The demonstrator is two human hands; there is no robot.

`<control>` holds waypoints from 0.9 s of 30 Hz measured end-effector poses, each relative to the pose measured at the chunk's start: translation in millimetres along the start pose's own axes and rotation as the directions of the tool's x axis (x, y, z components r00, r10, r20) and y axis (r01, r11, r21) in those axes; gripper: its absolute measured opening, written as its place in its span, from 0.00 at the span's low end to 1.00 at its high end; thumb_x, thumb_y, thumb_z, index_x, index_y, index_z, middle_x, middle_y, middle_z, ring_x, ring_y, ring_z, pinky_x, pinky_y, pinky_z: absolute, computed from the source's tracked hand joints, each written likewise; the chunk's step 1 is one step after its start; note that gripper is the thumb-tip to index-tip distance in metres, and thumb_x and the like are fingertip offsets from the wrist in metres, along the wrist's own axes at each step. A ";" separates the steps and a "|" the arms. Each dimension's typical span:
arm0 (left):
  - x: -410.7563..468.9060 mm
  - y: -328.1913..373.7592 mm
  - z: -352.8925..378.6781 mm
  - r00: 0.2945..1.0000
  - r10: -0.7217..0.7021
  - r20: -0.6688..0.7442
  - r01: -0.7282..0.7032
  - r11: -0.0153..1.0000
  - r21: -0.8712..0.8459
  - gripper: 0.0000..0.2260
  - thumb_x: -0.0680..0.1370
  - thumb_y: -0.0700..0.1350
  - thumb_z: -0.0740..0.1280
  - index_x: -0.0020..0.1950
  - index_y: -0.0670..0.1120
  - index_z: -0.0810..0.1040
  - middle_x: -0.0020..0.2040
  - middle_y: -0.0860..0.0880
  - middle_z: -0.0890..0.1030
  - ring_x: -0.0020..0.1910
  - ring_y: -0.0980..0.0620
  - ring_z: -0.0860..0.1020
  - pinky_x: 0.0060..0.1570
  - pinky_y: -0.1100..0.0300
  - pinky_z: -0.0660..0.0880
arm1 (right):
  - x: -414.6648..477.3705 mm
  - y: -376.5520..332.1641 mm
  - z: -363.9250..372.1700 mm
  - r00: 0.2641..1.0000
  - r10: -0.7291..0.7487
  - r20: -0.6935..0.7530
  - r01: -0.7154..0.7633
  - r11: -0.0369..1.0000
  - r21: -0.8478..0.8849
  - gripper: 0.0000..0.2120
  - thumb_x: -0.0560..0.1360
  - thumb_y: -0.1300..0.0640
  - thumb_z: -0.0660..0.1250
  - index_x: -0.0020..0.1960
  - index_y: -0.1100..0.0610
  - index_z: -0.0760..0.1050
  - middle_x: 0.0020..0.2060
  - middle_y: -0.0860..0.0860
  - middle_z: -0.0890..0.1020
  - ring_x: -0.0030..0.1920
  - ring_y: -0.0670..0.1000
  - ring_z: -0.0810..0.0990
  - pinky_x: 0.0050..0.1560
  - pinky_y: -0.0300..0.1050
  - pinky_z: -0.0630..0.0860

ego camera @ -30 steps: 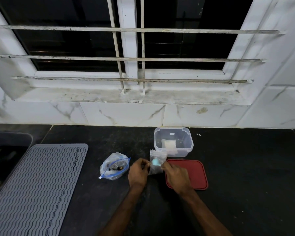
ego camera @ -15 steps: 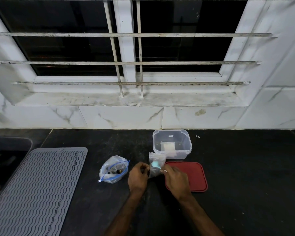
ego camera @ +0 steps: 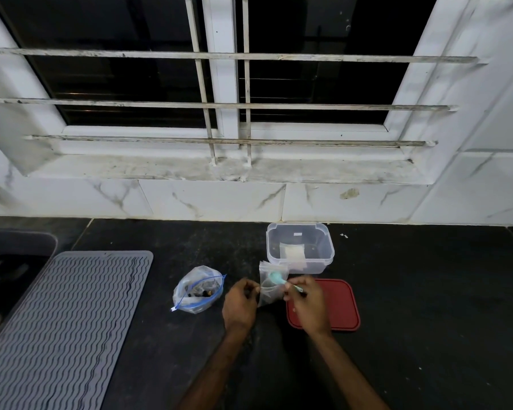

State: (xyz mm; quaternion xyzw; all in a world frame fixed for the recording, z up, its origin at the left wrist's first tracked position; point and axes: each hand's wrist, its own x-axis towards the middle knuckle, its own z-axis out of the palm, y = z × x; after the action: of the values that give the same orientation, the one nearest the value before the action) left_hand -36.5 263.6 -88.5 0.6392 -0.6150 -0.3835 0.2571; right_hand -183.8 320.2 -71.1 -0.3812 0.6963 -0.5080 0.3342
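Head view shows little movement over the last second: both hands remain just in front of the clear box, working the same small clear bag. The left hand pinches the bag's left edge. The right hand pinches the handle of a teal spoon at the bag's right edge.

The one visible change is slight: the spoon's head now sits a touch higher, at the mouth of the bag, and more of the handle pokes out past the right fingers. I read that as the spoon being eased in or out of the bag, so this step is under way, not finished. Whether anything is on the spoon I cannot tell.

The box stands open with a white packet inside. Its red lid lies in front of the box to the right, and a zip bag sits in front to the left, all on the dark surface.
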 end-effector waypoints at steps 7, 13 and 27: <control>1.1 -8.0 5.3 1.000 -0.023 0.013 0.024 0.990 -0.141 0.02 0.79 0.42 0.64 0.47 0.48 0.76 0.45 0.52 0.80 0.44 0.55 0.78 0.45 0.59 0.75 | -1.7 19.8 -34.9 0.870 0.477 0.129 -0.489 0.792 0.366 0.05 0.75 0.60 0.70 0.51 0.60 0.79 0.41 0.56 0.86 0.36 0.50 0.82 0.33 0.40 0.73; 2.1 -10.1 6.5 0.999 -0.045 0.009 0.046 0.978 -0.203 0.03 0.80 0.40 0.63 0.47 0.47 0.74 0.44 0.51 0.79 0.43 0.53 0.77 0.44 0.60 0.72 | 1.3 37.1 -49.5 0.824 0.564 0.055 -0.537 0.745 0.395 0.03 0.75 0.62 0.70 0.48 0.60 0.80 0.37 0.53 0.85 0.34 0.49 0.79 0.34 0.41 0.73; 8.6 5.8 -11.9 0.993 0.078 0.090 -0.054 0.968 -0.245 0.03 0.80 0.43 0.63 0.49 0.48 0.75 0.47 0.51 0.79 0.47 0.54 0.78 0.47 0.59 0.77 | 28.7 32.7 -43.0 0.984 -0.091 -0.156 -0.018 0.809 -0.587 0.18 0.73 0.49 0.72 0.60 0.55 0.76 0.56 0.53 0.77 0.55 0.55 0.77 0.53 0.47 0.75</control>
State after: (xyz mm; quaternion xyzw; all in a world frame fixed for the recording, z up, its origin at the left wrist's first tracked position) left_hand -30.7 252.8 -78.5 0.5623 -0.5965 -0.4783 0.3149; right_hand -240.6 320.9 -93.6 -0.4324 0.8383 -0.3066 0.1277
